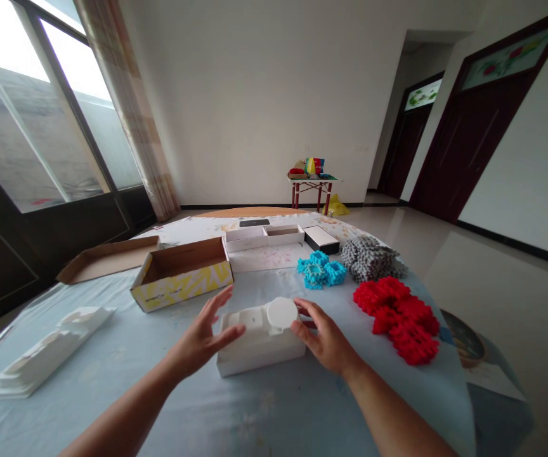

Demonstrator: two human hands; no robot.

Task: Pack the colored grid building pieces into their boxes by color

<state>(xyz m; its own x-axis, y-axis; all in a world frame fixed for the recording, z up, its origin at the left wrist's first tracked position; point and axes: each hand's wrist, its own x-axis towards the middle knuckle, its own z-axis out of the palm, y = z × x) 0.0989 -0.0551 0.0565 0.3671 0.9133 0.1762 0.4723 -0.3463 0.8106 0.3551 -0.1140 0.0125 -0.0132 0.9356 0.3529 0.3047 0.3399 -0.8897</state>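
Left hand (202, 334): grip wide, empty, at white box (262, 360)'s left end. Right hand (326, 337) half-curled at its right, hold unclear. One-sided push could skew it.

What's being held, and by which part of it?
Possibly the white round piece, at its right edge, by the right hand; grip or mere touch can't be told. The left hand is spread at the white box's left end, gripping nothing.

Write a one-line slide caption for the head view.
Left hand and right hand flank a white box on blue cloth.
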